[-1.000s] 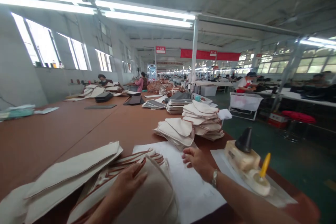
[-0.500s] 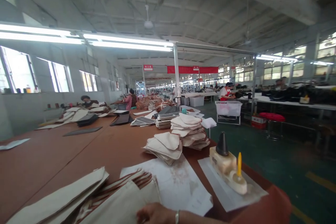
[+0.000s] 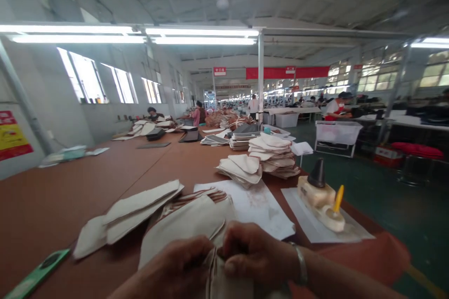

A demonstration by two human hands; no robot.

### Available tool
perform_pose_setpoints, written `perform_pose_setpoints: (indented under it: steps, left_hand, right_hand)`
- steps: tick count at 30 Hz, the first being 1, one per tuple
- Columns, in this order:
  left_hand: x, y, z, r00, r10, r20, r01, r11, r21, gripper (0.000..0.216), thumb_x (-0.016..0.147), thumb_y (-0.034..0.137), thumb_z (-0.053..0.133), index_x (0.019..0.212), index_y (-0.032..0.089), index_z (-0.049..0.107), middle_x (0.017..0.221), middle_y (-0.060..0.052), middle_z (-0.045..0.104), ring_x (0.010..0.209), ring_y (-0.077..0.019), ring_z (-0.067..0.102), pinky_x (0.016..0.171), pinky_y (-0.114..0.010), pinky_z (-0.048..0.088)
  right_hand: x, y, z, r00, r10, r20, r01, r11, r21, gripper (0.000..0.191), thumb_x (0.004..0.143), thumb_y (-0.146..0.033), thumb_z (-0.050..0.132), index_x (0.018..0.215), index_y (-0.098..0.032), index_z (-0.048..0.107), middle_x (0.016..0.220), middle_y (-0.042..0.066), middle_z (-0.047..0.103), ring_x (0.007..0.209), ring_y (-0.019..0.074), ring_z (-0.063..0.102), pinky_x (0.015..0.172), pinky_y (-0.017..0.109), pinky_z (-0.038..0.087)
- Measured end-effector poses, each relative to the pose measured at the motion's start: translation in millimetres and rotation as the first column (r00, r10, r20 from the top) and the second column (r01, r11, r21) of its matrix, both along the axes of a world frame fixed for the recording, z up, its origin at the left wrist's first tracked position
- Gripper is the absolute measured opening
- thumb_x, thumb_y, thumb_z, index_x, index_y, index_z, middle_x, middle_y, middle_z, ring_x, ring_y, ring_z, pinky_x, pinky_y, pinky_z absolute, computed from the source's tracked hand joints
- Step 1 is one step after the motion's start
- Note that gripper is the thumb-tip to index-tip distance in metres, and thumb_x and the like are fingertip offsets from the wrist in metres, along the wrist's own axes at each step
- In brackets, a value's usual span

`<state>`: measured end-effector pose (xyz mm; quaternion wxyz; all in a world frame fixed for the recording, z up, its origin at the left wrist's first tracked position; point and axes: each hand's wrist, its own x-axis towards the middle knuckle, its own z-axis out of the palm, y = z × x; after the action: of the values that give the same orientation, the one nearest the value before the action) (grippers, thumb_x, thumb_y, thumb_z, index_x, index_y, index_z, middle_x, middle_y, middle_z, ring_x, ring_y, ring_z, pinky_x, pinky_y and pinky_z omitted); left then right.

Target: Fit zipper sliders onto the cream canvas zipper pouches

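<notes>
Small red hanging sign w/ white characters (image 3: 219,71): too small to read. Long red banner across hall (image 3: 280,73): no legible text. Red-and-yellow wall poster at left (image 3: 11,136): print blurred, unreadable. No brands or nos. readable elsewhere.

The cream cloth pieces (image 3: 189,224) look soft and matt. The brown counter (image 3: 52,196) is smooth. At 3 o'clock, white paper (image 3: 305,224) lies under a shiny plastic pot (image 3: 321,201).

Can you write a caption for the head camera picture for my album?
Two hands, left hand and right hand, pinch beige cloth pieces at a long brown table.
</notes>
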<state>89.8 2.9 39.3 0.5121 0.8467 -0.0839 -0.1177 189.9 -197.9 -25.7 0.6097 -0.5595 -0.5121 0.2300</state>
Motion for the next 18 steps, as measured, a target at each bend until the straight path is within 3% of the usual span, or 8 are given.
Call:
perform_pose_setpoints:
  steps: [2, 5, 8, 11, 13, 18]
  left_hand:
    - [-0.6, 3.4, -7.8, 1.000, -0.015, -0.017, 0.016, 0.998, 0.053, 0.026, 0.082, 0.040, 0.068, 0.081, 0.015, 0.062, 0.071, 0.004, 0.046, 0.068, -0.0125, 0.039, 0.058, -0.020, 0.034]
    - [-3.7, 4.2, -28.8, 0.998, 0.001, -0.064, -0.004, 0.999, -0.051, 0.023, 0.081, 0.035, 0.069, 0.086, 0.014, 0.061, 0.074, 0.004, 0.046, 0.070, -0.0128, 0.038, 0.061, -0.020, 0.033]
    - [-10.0, 1.2, -46.1, 0.984, 0.007, -0.176, -0.035, 0.987, -0.159, 0.025, 0.083, 0.037, 0.067, 0.090, 0.013, 0.063, 0.077, 0.002, 0.050, 0.071, -0.0129, 0.040, 0.062, -0.021, 0.032]
    - [-15.2, -2.6, -52.9, 0.973, 0.025, -0.228, -0.065, 0.984, -0.168, 0.028, 0.086, 0.040, 0.063, 0.086, 0.012, 0.063, 0.073, 0.001, 0.048, 0.068, -0.0123, 0.037, 0.059, -0.021, 0.029]
    - [-17.2, -4.8, -54.0, 0.969, 0.039, -0.242, -0.079, 0.984, -0.160, 0.029, 0.087, 0.041, 0.062, 0.084, 0.013, 0.063, 0.073, 0.002, 0.047, 0.067, -0.0122, 0.036, 0.058, -0.021, 0.028]
    - [-19.6, -9.1, -55.9, 0.964, 0.044, -0.264, -0.104, 0.970, -0.219, 0.028, 0.088, 0.042, 0.063, 0.085, 0.015, 0.060, 0.077, 0.001, 0.049, 0.069, -0.0117, 0.037, 0.056, -0.020, 0.029]
  right_hand:
    - [-2.7, -2.0, -7.2, 0.971, -0.083, 0.223, 0.090, 0.996, -0.024, 0.020, 0.082, -0.027, 0.068, 0.087, -0.017, 0.051, 0.072, -0.004, 0.047, 0.059, 0.0078, 0.038, 0.054, 0.019, 0.031]
    - [-9.0, -6.3, -15.6, 0.883, -0.161, 0.442, 0.197, 0.980, -0.038, 0.013, 0.084, -0.023, 0.062, 0.088, -0.017, 0.051, 0.076, -0.002, 0.052, 0.064, 0.0096, 0.043, 0.059, 0.021, 0.034]
    - [-16.5, -9.9, -20.3, 0.804, -0.145, 0.576, 0.227, 0.971, -0.073, 0.008, 0.090, -0.025, 0.054, 0.089, -0.017, 0.051, 0.080, 0.002, 0.057, 0.067, 0.0119, 0.048, 0.061, 0.023, 0.036]
    - [-25.3, -10.3, -24.2, 0.645, -0.136, 0.752, 0.288, 0.955, -0.075, 0.008, 0.092, -0.018, 0.045, 0.088, -0.016, 0.052, 0.081, 0.006, 0.060, 0.066, 0.0152, 0.048, 0.058, 0.027, 0.034]
    - [-31.9, -9.0, -27.4, 0.566, -0.164, 0.808, 0.319, 0.947, -0.031, 0.012, 0.092, -0.013, 0.041, 0.089, -0.015, 0.052, 0.080, 0.007, 0.060, 0.066, 0.0169, 0.048, 0.058, 0.029, 0.035]
    - [-44.4, -3.6, -33.8, 0.510, -0.311, 0.802, 0.319, 0.934, 0.159, 0.014, 0.091, -0.009, 0.040, 0.092, -0.014, 0.053, 0.078, 0.008, 0.060, 0.069, 0.0187, 0.052, 0.066, 0.031, 0.041]
